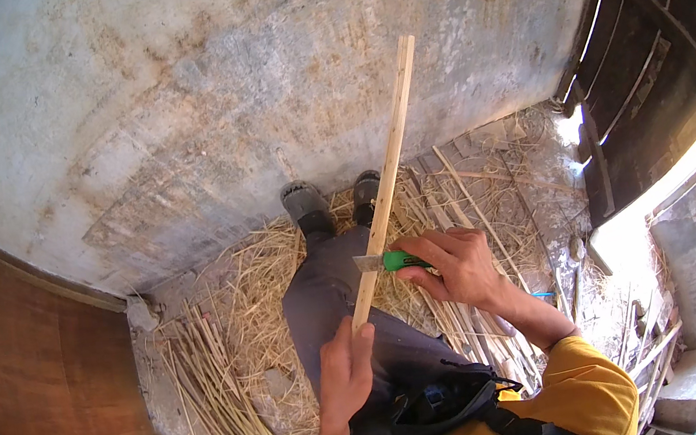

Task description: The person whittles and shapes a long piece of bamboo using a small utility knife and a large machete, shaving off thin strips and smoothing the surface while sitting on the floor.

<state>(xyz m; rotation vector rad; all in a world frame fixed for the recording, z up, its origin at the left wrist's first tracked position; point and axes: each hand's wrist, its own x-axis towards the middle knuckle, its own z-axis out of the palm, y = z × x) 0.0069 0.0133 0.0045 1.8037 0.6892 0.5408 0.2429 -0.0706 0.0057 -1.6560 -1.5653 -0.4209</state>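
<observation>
My left hand point(347, 369) is closed round the lower end of a long, pale wooden strip point(391, 145). The strip slants up and away to the right, its far end in front of the wall. In my right hand point(457, 266) is a utility knife point(405, 259) with a green handle, its fingers wrapped round it. The knife's short metal blade lies across the strip, a little above my left hand. Whether the blade cuts into the wood I cannot tell.
Straw-like shavings point(258, 275) cover the floor around my shoes point(306, 201). A bundle of thin strips point(222, 395) lies at the left, with more sticks point(485, 340) at the right. A stained wall point(216, 102) rises ahead; a brown wooden panel point(37, 350) stands left, dark boards point(646, 60) right.
</observation>
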